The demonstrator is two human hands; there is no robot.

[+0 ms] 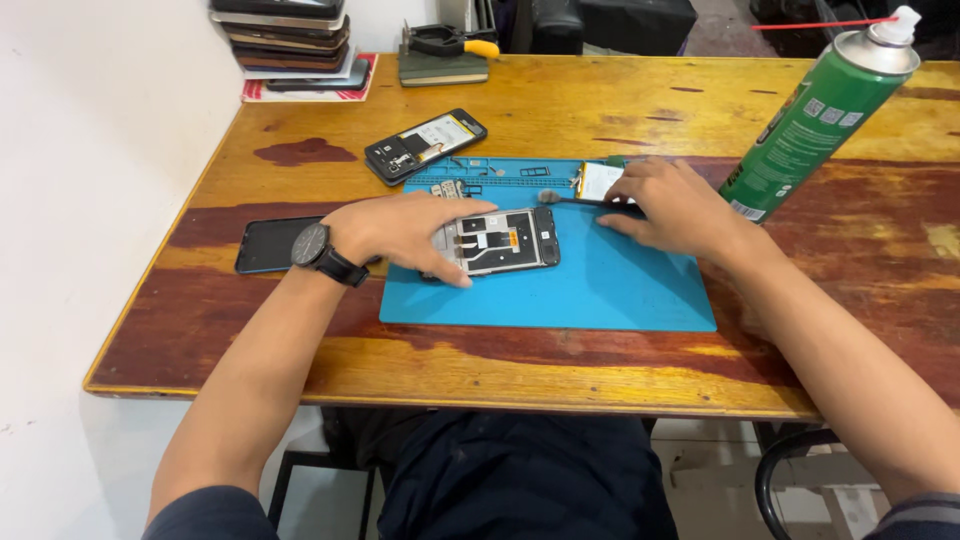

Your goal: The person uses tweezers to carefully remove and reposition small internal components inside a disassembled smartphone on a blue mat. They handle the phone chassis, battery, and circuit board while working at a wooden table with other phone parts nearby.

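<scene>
Opened phone (500, 242), back cover off, lying on the blue mat (600, 290) at the middle of the wooden desk (560, 375). The left hand (405, 232), a black watch (312, 243) on its wrist, presses flat on the phone's left end with fingers spread. The right hand (670, 205) is closed narrowly on a thin dark tool (580, 201), whose tip meets the phone's upper right corner. A white-labelled rectangular part (598, 180) lies at the mat's far edge, partly hidden by the right hand. A green spray can (815, 118) with white label patches and a red straw leans near the desk's far right corner. A second opened phone (425, 146) lies beyond the mat; a dark phone (272, 244) lies near the left edge. Stacked phones (290, 35) on a red-bordered packet occupy the far left corner, just beside a dark book (443, 68).
</scene>
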